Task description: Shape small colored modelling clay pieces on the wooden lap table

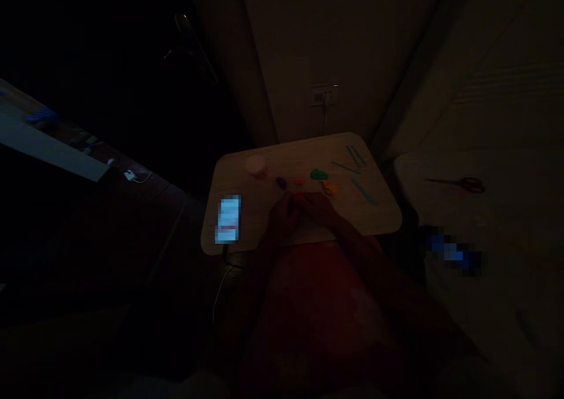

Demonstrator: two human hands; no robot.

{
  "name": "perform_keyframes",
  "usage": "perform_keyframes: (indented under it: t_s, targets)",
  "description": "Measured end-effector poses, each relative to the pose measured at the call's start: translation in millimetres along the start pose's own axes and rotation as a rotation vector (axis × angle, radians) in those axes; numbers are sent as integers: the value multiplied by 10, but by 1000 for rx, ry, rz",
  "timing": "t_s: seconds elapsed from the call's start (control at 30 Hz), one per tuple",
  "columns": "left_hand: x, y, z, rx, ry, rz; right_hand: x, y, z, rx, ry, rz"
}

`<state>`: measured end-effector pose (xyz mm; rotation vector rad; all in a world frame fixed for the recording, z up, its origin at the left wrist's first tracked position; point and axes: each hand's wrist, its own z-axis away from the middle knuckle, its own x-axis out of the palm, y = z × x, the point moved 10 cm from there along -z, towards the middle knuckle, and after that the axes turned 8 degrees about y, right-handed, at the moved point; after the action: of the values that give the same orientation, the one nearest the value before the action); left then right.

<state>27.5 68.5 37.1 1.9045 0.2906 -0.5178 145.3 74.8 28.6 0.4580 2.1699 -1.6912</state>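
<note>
Lump, red | between left hand and right hand | partly hidden

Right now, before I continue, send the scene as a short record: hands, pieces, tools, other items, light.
Left hand: at a red piece; grip unclear
Right hand: at the same piece; grip unclear
Past the hands: purple lump, small orange piece, green lump, yellow-orange piece
Table's right: thin sticks, wider blue-green strip
Table's left: pinkish container, lit screen
Light: very dim
</note>
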Motion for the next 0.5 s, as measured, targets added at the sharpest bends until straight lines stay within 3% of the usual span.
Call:
perform_keyframes:
  t_s: [0.3, 0.5]
  targets:
    - [-8, 77, -26, 61, -12, 161, -14, 74, -17, 60, 1, -266]
    - [42, -57, -36, 8, -62, 117, 12, 92, -27, 44, -18, -219]
